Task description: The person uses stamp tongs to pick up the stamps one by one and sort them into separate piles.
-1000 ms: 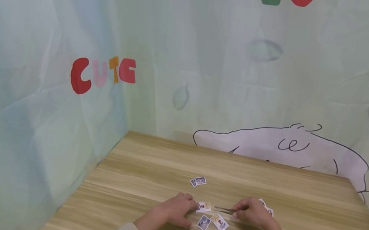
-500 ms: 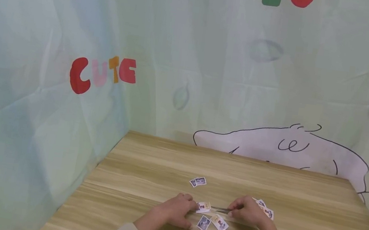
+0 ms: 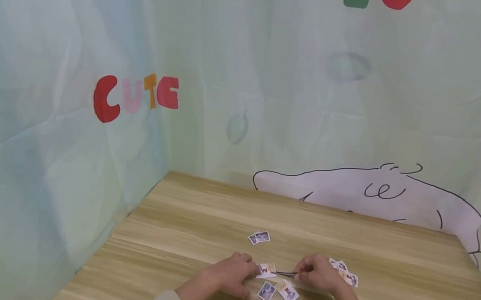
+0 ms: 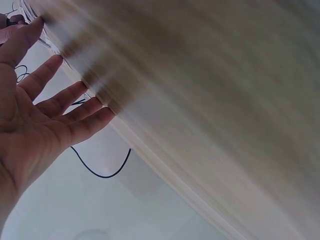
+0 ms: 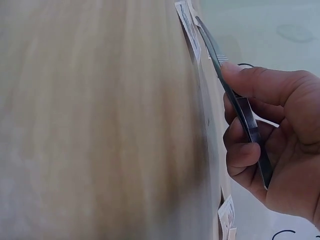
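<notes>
My left hand point(image 3: 229, 274) rests on the table with its fingertips on the left edge of a small stamp-like picture paper point(image 3: 267, 270). In the left wrist view the fingers of this left hand point(image 4: 42, 110) are spread, tips against the wood. Metal tweezers point(image 3: 285, 273) are pinched between the thumb and fingers of my right hand point(image 3: 320, 274). The tips meet the right edge of that same paper; whether they grip it is too small to tell. The right wrist view shows the tweezers point(image 5: 242, 110) slanting up from the right hand point(image 5: 285, 135).
Just nearer lie a purple stamp-like paper point(image 3: 266, 292) and a coloured one point(image 3: 287, 291). Two overlapping purple papers point(image 3: 260, 237) lie farther back. A loose pile of papers point(image 3: 347, 276) sits beyond the right hand. A printed cloth point(image 3: 241, 78) hangs behind the wooden table point(image 3: 196, 205).
My right hand has moved left, bringing the tweezer tips from apart to the paper's right edge, and more of the right pile shows. The left hand has stayed in place.
</notes>
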### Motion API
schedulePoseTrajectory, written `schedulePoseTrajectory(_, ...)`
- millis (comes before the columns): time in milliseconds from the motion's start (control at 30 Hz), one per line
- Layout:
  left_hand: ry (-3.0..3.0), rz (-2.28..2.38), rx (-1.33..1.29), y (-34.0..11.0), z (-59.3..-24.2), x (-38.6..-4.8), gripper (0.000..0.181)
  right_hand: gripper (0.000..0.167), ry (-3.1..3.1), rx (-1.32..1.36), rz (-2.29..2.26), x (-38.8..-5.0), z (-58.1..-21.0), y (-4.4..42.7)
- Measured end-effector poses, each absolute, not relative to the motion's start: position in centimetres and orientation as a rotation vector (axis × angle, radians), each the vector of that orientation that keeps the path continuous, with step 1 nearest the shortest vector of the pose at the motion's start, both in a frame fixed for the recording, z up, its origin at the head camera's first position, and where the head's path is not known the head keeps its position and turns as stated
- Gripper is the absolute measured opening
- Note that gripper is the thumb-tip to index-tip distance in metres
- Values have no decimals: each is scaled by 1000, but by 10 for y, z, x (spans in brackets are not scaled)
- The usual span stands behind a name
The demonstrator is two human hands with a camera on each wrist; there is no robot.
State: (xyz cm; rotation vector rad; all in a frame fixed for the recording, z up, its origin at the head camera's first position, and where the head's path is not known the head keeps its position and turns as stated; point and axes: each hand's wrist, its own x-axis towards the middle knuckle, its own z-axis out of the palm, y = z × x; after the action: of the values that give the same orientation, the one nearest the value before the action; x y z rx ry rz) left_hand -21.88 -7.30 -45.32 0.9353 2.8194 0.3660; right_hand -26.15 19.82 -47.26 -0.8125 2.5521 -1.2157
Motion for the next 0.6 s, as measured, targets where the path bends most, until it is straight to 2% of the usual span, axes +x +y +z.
schedulePoseTrajectory(600, 2799, 442, 897, -73, -449, -214, 59, 9, 2553, -794, -1222, -255, -465, 197)
